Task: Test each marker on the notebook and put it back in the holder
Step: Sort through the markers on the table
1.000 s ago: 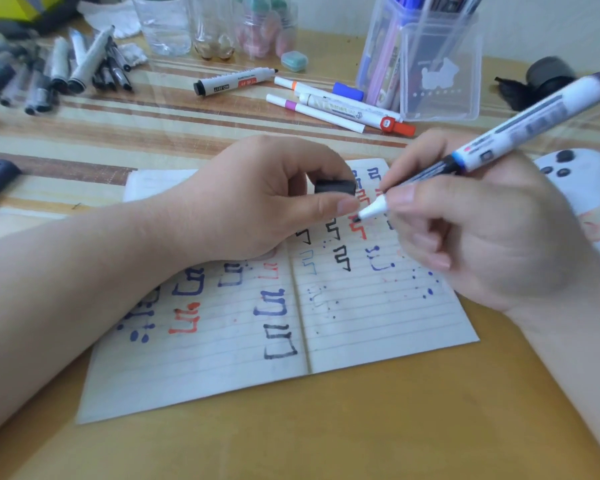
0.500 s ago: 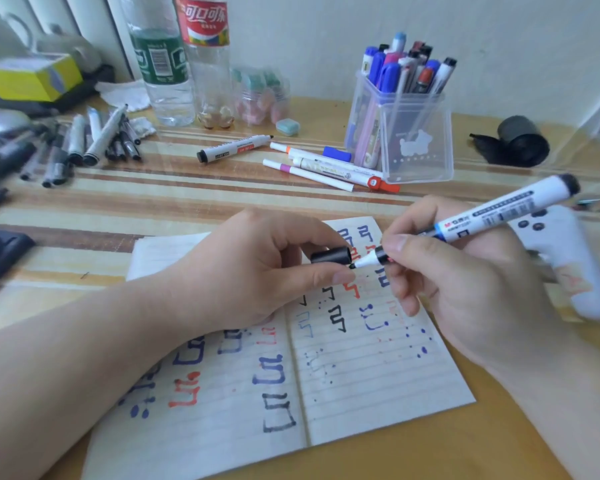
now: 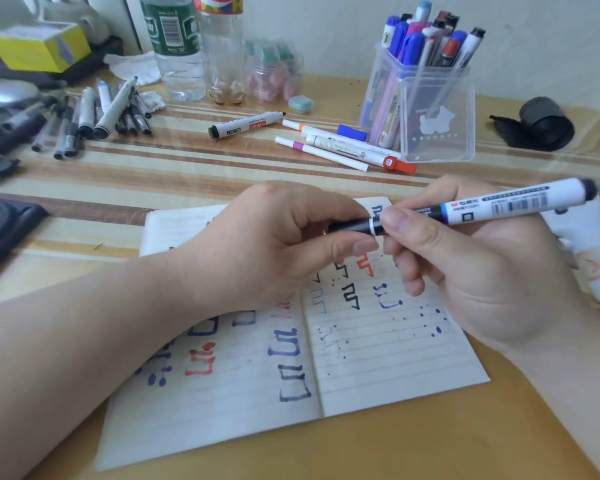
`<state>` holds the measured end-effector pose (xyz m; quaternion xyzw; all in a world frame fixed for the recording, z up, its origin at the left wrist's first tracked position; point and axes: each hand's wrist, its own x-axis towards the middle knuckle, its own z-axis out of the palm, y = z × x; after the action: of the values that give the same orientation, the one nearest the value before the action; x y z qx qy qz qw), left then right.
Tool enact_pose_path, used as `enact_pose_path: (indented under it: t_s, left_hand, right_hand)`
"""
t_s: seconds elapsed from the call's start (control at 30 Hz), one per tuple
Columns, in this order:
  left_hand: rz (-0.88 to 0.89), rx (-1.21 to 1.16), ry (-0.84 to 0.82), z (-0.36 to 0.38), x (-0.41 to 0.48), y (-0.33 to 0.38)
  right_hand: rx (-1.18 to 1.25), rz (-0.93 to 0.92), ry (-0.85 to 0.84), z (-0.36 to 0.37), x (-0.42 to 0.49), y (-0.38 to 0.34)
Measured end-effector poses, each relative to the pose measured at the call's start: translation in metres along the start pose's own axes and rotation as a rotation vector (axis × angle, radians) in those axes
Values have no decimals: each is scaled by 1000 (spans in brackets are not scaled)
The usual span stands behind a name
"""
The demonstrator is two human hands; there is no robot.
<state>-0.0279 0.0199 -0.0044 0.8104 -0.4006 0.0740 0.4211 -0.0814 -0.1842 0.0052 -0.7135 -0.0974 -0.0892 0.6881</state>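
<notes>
Head view: left hand half hides cap on marker.

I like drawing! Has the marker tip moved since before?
Yes. The marker tip left the red scribble on the notebook, toward its far edge, into the black cap in the left hand.

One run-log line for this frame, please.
phase: recapping; left hand: pinches black plastic cap; right hand: grips white blue-banded marker; cap: over tip; below: open lined notebook

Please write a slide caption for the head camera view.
Left hand holds the black cap against the marker gripped by the right hand, above the open notebook.
</notes>
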Motion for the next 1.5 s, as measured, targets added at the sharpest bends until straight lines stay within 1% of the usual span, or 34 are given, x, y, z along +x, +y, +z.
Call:
enact_pose_path:
  t_s: [0.1, 0.23, 0.3, 0.37, 0.47, 0.53, 0.6, 0.67, 0.73, 0.83, 0.9, 0.93, 1.03, 1.1, 1.13, 1.2, 1.27, 1.33, 1.43, 1.5]
  left_hand:
    - [26, 39, 34, -1, -1, 6]
    - [79, 79, 51, -3, -2, 11]
    - [100, 90, 64, -5, -2, 13]
    - [114, 84, 80, -5, -1, 14]
    - [136, 33, 70, -4, 0, 11]
    - [143, 57, 61, -3, 2, 8]
    - [142, 128, 119, -2, 4, 4]
    - [99, 173, 151, 0, 5, 1]
    - [13, 198, 139, 2, 6, -1]
    - [-143, 174, 171, -2, 4, -2]
    - [-199, 150, 205, -6, 5, -1]
    - [-209, 141, 227, -8, 5, 0]
    - [-254, 97, 288, -12, 5, 0]
    - [-288, 73, 322, -13, 5, -1]
    - [-293, 72, 338, -14, 5, 0]
    - [-285, 69, 366, -14, 5, 0]
    - [-273, 65, 383, -14, 5, 0]
    - [-267, 65, 374, -13, 4, 0]
    - [-290, 89, 322, -10, 5, -2]
    - [-315, 94, 288, -9, 6, -3]
  right_hand:
    - [69, 42, 5, 3, 0, -3]
    - [186, 120, -53, 9, 1, -5]
    - [217, 141, -57, 11, 1, -7]
    - [179, 111, -31, 12, -2, -8]
    - [44, 34, 28, 15, -5, -6]
    - [27, 23, 9, 16, -4, -2]
    - [66, 62, -38, 13, -1, 3]
    - [58, 84, -40, 8, 3, 4]
    - [19, 61, -26, 7, 5, 3]
    - [107, 47, 48, 8, 5, -2]
    - [104, 67, 63, 6, 4, -7]
    - [60, 92, 62, 4, 4, -9]
    - [-228, 154, 46, -1, 3, -15]
    - [-337, 130, 53, -3, 4, -20]
    - [-365, 97, 91, -4, 4, -24]
    - [-383, 15, 236, -10, 6, -29]
    - [-337, -27, 370, -20, 12, -33]
    - [-256, -44, 466, -30, 21, -44]
    - [-243, -126, 545, -45, 45, -73]
    - [-350, -229, 550, -52, 68, -96]
